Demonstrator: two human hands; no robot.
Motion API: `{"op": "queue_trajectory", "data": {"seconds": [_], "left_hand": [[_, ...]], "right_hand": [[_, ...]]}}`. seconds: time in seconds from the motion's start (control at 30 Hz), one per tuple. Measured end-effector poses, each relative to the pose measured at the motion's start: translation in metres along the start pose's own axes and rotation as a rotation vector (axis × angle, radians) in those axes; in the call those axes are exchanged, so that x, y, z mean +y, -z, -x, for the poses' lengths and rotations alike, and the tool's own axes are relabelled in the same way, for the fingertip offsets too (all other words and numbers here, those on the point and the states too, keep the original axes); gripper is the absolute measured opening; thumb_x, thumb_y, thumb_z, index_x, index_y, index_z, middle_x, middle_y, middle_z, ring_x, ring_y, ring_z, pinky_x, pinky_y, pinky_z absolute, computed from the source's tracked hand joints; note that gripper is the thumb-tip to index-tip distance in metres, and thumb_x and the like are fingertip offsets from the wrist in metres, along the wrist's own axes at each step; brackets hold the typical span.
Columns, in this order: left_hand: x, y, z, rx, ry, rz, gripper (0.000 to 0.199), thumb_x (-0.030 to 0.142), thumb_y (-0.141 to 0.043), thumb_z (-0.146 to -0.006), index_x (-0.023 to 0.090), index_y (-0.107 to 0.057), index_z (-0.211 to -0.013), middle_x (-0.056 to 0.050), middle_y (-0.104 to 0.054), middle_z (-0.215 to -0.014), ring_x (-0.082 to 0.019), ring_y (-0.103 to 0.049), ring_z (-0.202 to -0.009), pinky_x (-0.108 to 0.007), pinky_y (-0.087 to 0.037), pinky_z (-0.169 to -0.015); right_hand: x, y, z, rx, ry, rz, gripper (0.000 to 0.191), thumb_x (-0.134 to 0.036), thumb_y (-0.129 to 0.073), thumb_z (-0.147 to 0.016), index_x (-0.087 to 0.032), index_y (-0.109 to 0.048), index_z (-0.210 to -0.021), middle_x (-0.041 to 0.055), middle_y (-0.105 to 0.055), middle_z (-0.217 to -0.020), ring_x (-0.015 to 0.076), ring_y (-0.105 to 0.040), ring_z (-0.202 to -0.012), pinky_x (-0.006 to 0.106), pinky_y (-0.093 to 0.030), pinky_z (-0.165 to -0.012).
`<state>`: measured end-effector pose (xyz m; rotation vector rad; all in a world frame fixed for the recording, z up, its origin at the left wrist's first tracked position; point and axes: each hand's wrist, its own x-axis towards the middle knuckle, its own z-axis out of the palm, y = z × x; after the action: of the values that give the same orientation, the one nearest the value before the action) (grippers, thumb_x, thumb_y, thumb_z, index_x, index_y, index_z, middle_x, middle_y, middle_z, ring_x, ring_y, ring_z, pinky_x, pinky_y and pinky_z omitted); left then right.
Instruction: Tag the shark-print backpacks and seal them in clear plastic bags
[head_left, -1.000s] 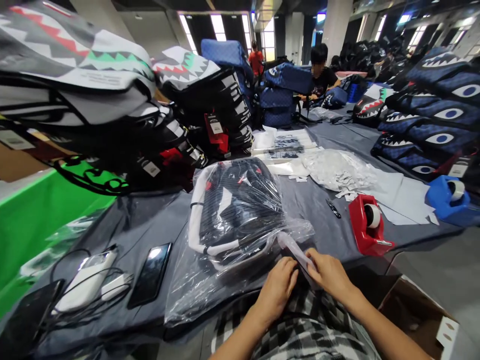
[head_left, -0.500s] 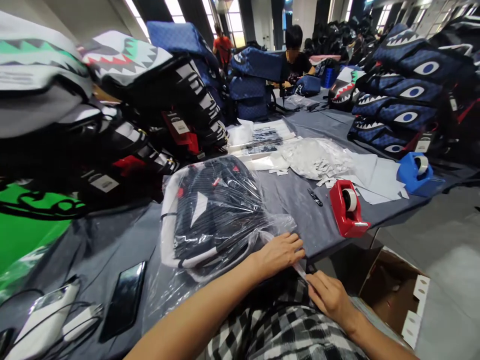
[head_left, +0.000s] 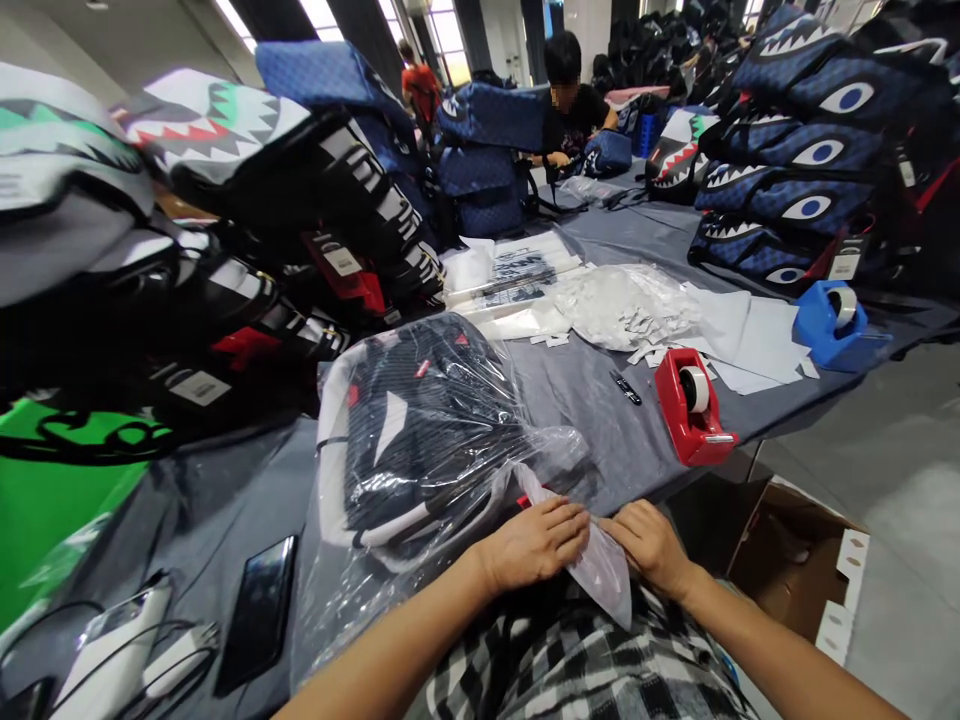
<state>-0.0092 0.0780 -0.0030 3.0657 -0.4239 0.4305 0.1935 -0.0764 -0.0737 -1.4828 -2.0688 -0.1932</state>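
A dark backpack (head_left: 405, 430) with pale trim lies on the grey-covered table, inside a clear plastic bag (head_left: 495, 410). The bag's loose end reaches the table's front edge, where both hands are. My left hand (head_left: 536, 540) is closed on the gathered plastic, its fingers curled over. Just to its right, my right hand (head_left: 649, 545) pinches the edge of the same plastic. A whitish flap of the bag hangs down between the hands, over the checked clothing. My fingertips are partly hidden by the plastic and by the hands themselves.
A red tape dispenser (head_left: 694, 405) and a blue tape dispenser (head_left: 836, 325) stand at right. Stacked backpacks (head_left: 787, 150) rise on both sides. A phone (head_left: 257, 612) lies at front left. An open cardboard box (head_left: 787, 560) is below the edge. A co-worker (head_left: 574, 105) sits across.
My right hand has moved up, closer to my left hand. My left hand has shifted slightly left and down. More of the whitish bag end now hangs between them.
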Motion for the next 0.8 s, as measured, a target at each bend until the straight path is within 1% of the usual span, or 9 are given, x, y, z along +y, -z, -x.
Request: {"op": "queue_trajectory", "data": {"seconds": [0.17,0.27,0.37,0.43,0.5,0.57,0.6,0.7,0.8], "left_hand": [[0.006,-0.002,0.011,0.135,0.084,0.089,0.024,0.011,-0.046,-0.098,0.014,-0.059,-0.118,-0.014,-0.072,-0.119,-0.022,-0.066,-0.117,-0.04,-0.054,-0.102],[0.009,-0.003,0.013,0.146,0.064,0.121,0.025,0.011,-0.045,-0.098,0.013,-0.058,-0.119,-0.014,-0.074,-0.112,-0.021,-0.069,-0.11,-0.038,-0.057,-0.098],[0.011,0.004,0.014,0.192,0.073,0.094,0.024,0.011,-0.046,-0.097,0.011,-0.058,-0.118,-0.014,-0.075,-0.11,-0.021,-0.071,-0.106,-0.035,-0.059,-0.096],[0.014,0.011,0.014,0.247,0.1,0.069,0.026,0.011,-0.046,-0.097,0.011,-0.057,-0.121,-0.013,-0.075,-0.109,-0.021,-0.072,-0.103,-0.034,-0.059,-0.095],[0.018,0.017,0.015,0.303,0.135,0.048,0.031,0.011,-0.047,-0.098,0.012,-0.054,-0.127,-0.013,-0.075,-0.11,-0.02,-0.071,-0.105,-0.033,-0.059,-0.095],[0.021,0.02,0.017,0.36,0.188,0.012,0.036,0.011,-0.047,-0.098,0.012,-0.051,-0.134,-0.014,-0.074,-0.113,-0.02,-0.069,-0.111,-0.03,-0.059,-0.093],[0.021,0.021,0.018,0.383,0.238,-0.01,0.039,0.011,-0.046,-0.098,0.012,-0.049,-0.137,-0.015,-0.073,-0.117,-0.02,-0.067,-0.115,-0.029,-0.059,-0.093],[0.01,0.022,0.018,0.415,0.534,-0.051,0.046,0.007,-0.038,-0.097,0.016,-0.044,-0.142,-0.015,-0.069,-0.126,-0.018,-0.067,-0.116,-0.027,-0.059,-0.092],[-0.018,0.026,0.005,0.233,0.983,0.017,0.052,0.002,-0.037,-0.091,0.022,-0.051,-0.137,-0.008,-0.075,-0.109,-0.019,-0.074,-0.097,-0.03,-0.06,-0.082]], "right_hand": [[-0.018,-0.006,0.025,0.026,0.056,-0.035,0.034,-0.01,-0.032,-0.098,-0.017,-0.065,-0.09,0.0021,-0.053,-0.064,0.0167,-0.046,-0.061,0.03,-0.034,-0.056],[-0.006,0.013,0.022,-0.109,0.16,-0.129,0.031,-0.014,-0.035,-0.098,-0.021,-0.061,-0.081,0.0007,-0.054,-0.064,0.0155,-0.047,-0.06,0.029,-0.032,-0.055],[0.025,0.045,-0.011,-0.246,0.078,-0.178,0.023,-0.015,-0.042,-0.094,-0.021,-0.064,-0.094,0.0019,-0.062,-0.073,0.0158,-0.054,-0.067,0.028,-0.039,-0.061],[0.04,0.056,-0.045,-0.124,-0.084,-0.183,0.026,-0.014,-0.044,-0.092,-0.021,-0.065,-0.105,0.0052,-0.067,-0.086,0.0175,-0.06,-0.08,0.03,-0.047,-0.073],[0.043,0.049,-0.082,-0.008,-0.144,-0.177,0.037,-0.019,-0.053,-0.088,-0.019,-0.061,-0.123,0.0123,-0.066,-0.114,0.0238,-0.06,-0.108,0.039,-0.048,-0.093],[0.036,0.027,-0.118,-0.031,-0.119,-0.174,0.058,-0.023,-0.063,-0.081,-0.019,-0.053,-0.138,0.0166,-0.058,-0.133,0.0297,-0.054,-0.122,0.046,-0.045,-0.101],[0.032,0.015,-0.135,-0.072,-0.121,-0.201,0.059,-0.024,-0.064,-0.081,-0.019,-0.053,-0.139,0.0163,-0.06,-0.13,0.0292,-0.057,-0.118,0.044,-0.047,-0.099],[0.028,-0.008,-0.18,-0.1,-0.251,-0.427,0.033,-0.024,-0.051,-0.09,-0.02,-0.066,-0.119,0.0074,-0.071,-0.098,0.0201,-0.067,-0.089,0.031,-0.053,-0.081],[0.039,0.002,-0.209,-0.012,-0.471,-0.641,0.036,-0.034,-0.037,-0.096,-0.018,-0.068,-0.105,0.0,-0.063,-0.064,0.0169,-0.062,-0.057,0.025,-0.049,-0.057]]}}
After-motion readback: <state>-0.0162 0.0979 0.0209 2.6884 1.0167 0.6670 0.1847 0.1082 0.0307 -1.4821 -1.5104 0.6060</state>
